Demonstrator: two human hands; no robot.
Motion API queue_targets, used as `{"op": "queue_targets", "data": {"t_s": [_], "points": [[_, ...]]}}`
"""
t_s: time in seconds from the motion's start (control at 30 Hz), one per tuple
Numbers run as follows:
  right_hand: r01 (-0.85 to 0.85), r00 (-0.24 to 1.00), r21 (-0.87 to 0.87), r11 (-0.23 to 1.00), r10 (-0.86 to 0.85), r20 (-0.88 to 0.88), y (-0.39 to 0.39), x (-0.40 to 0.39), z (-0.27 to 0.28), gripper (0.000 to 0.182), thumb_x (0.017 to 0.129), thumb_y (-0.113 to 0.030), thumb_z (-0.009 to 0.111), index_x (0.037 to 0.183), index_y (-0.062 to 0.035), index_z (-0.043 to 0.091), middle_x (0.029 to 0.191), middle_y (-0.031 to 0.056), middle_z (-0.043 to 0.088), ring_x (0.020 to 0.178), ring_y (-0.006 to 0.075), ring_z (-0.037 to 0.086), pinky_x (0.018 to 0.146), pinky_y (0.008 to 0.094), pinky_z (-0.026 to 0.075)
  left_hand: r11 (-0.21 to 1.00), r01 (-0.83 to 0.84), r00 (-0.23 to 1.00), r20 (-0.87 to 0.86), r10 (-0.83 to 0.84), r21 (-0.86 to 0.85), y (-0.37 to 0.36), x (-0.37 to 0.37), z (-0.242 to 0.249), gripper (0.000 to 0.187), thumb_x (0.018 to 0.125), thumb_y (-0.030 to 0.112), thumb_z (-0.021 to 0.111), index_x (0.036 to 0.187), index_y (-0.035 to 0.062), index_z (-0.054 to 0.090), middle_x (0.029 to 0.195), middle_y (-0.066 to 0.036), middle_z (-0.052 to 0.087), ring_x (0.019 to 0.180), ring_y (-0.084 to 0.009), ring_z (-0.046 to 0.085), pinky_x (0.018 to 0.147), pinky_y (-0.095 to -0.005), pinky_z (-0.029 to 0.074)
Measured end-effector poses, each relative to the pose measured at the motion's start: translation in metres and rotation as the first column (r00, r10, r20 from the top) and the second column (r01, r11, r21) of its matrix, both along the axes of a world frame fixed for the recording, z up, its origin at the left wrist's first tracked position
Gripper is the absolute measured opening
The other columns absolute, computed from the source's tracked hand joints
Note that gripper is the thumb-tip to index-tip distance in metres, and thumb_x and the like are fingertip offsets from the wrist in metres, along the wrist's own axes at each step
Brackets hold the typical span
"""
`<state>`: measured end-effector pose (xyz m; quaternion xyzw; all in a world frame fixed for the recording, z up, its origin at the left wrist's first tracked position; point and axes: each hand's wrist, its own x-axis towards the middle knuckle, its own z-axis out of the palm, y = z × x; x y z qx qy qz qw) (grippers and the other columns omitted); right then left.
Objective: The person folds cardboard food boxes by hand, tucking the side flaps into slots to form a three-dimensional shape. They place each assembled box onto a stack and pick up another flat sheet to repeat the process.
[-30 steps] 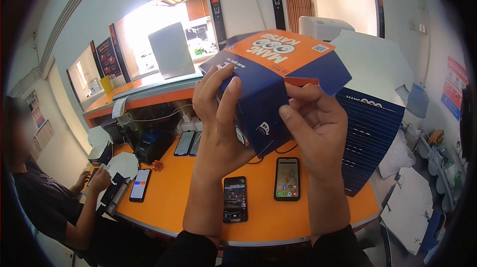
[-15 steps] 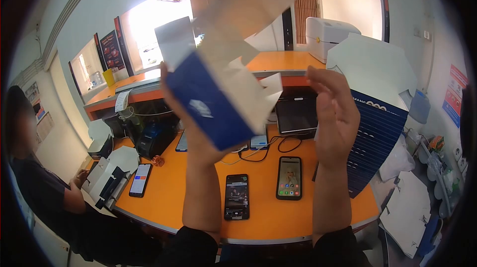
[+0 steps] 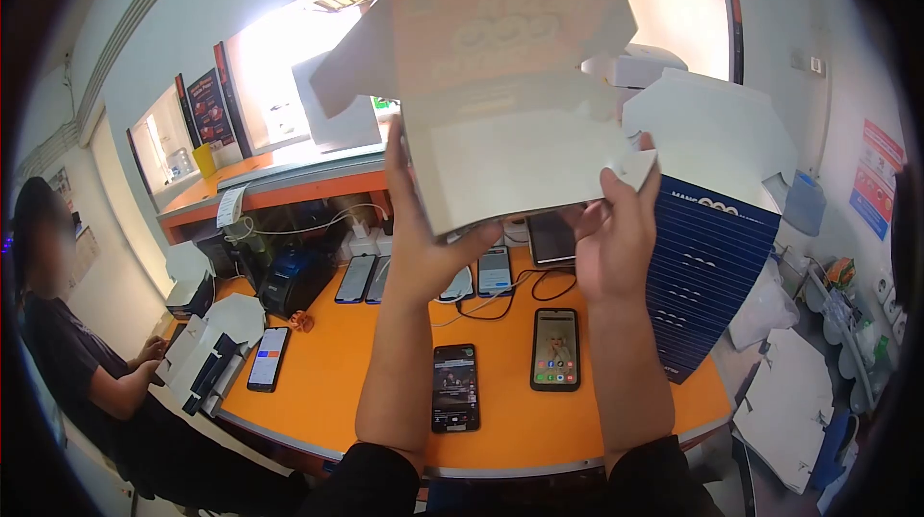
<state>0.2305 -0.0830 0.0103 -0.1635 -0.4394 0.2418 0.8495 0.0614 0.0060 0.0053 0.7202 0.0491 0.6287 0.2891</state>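
Held up at upper centre, an open cardboard box (image 3: 510,146) shows its pale inside, the left hand (image 3: 422,252) clasping its lower left side and the right hand (image 3: 614,243) pinching a flap (image 3: 639,168) at its lower right corner. A stack of navy box blanks (image 3: 707,276) is at right, two smartphones (image 3: 455,387) lie on the orange desk (image 3: 327,392) at lower centre, and a co-worker (image 3: 101,368) is at far left.
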Motion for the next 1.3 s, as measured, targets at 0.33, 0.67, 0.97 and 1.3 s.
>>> {"op": "queue_targets", "data": {"t_s": [0.33,0.67,0.97,1.3], "points": [[0.524,0.724,0.305,0.795,-0.604,0.333,0.005,0.003,0.001,0.079,0.092,0.006,0.046,0.163,0.0007,0.012,0.153,0.0268,0.036,0.144,0.0357,0.042,0.121,0.0468,0.033,0.404,-0.746,0.584,0.229,0.779,0.529,-0.015,-0.004,0.0,0.071,0.08,0.014,0.086,0.14,0.0039,0.05,0.133,-0.015,0.053,0.125,-0.0282,0.051,0.099,-0.0407,0.046],[0.274,0.395,0.548,0.79,-0.612,0.685,0.009,-0.015,-0.006,0.067,0.078,0.016,0.046,0.141,-0.0002,0.06,0.143,0.0215,0.059,0.132,0.0355,0.058,0.113,0.0409,0.044,0.928,-0.234,0.96,0.22,0.173,0.29,-0.007,-0.012,0.011,0.053,0.098,0.01,0.067,0.146,0.0016,0.046,0.125,-0.015,0.066,0.112,-0.0211,0.064,0.102,-0.0363,0.05],[0.171,0.26,0.596,0.785,-0.619,0.741,0.011,-0.035,-0.011,0.035,0.086,-0.012,0.071,0.121,-0.0086,0.077,0.141,0.0134,0.066,0.128,0.0309,0.06,0.107,0.0393,0.047,0.987,-0.157,0.934,0.331,0.138,0.03,0.006,-0.057,0.014,0.057,0.107,0.051,0.044,0.141,0.0059,0.055,0.116,-0.011,0.071,0.107,-0.019,0.073,0.093,-0.0347,0.061],[0.132,0.231,0.681,0.721,-0.69,0.686,0.012,-0.027,-0.006,0.033,0.079,-0.025,0.079,0.107,-0.0081,0.08,0.123,0.011,0.076,0.122,0.0296,0.065,0.104,0.0389,0.05,0.972,-0.219,0.947,0.258,0.191,0.085,0.007,-0.068,0.018,0.032,0.105,0.029,0.057,0.123,0.0029,0.057,0.105,-0.013,0.069,0.103,-0.0225,0.071,0.092,-0.0348,0.059]]}}
